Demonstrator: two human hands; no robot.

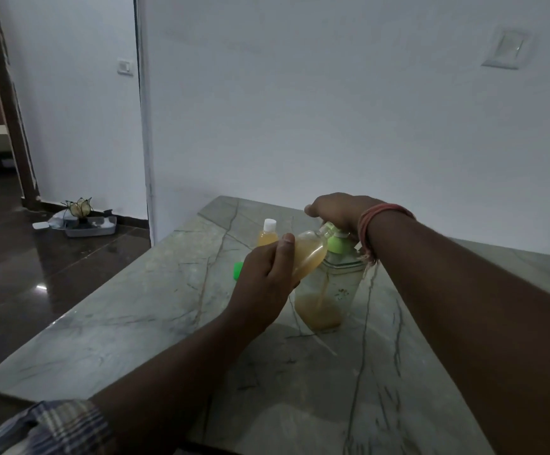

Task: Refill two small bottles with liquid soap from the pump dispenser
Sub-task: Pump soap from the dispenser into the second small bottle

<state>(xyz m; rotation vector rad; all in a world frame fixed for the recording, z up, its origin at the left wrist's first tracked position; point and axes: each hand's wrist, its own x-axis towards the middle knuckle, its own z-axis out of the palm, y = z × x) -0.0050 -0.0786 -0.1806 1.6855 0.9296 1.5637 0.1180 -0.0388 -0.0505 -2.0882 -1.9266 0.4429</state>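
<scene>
My left hand [263,280] grips a small clear bottle [309,254] partly filled with amber soap, tilted with its open mouth up against the green nozzle of the pump dispenser [329,290]. My right hand [336,210] rests on top of the green pump head, fingers curled over it. The dispenser is clear, with amber soap low in its base. A second small bottle [267,234] with a white cap and amber soap stands upright behind my left hand. A green cap [238,270] lies on the table, left of my left hand.
The grey-green marble table [142,323] ends at a rounded left edge, with dark glossy floor beyond. The white wall [332,126] stands close behind the table. On the floor at far left sits a grey tray [91,226] with small items.
</scene>
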